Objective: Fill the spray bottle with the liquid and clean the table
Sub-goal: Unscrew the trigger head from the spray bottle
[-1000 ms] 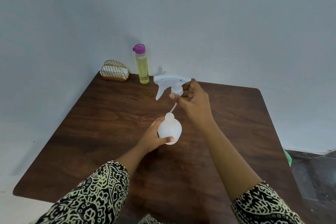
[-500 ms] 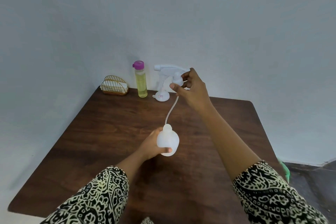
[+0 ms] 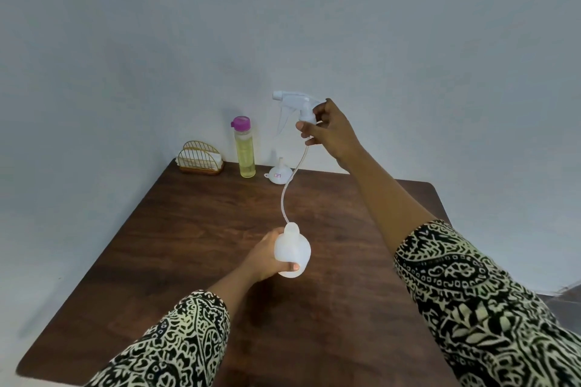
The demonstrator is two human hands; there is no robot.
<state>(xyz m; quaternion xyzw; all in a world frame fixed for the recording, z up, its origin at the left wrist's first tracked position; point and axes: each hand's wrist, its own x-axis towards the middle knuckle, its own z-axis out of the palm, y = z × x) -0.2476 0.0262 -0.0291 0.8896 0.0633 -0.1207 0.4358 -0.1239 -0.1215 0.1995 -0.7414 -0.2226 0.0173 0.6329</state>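
My left hand [image 3: 263,259] grips a white spray bottle body [image 3: 292,253] standing on the dark wooden table [image 3: 188,229] near its middle. My right hand [image 3: 331,129] holds the white trigger spray head [image 3: 294,105] high above the bottle. The head's thin dip tube [image 3: 287,188] curves down, and its lower end is still in the bottle's neck. At the back of the table stands a clear bottle of yellow liquid [image 3: 244,149] with a purple cap. A small white funnel [image 3: 277,173] sits upside down beside it.
A gold wire holder [image 3: 200,158] with white napkins stands at the table's back left corner. A pale wall rises right behind the table. Dark floor shows past the table's right edge.
My right hand has lifted the spray head up and away from the bottle, drawing most of the dip tube out. My left hand stays on the bottle.
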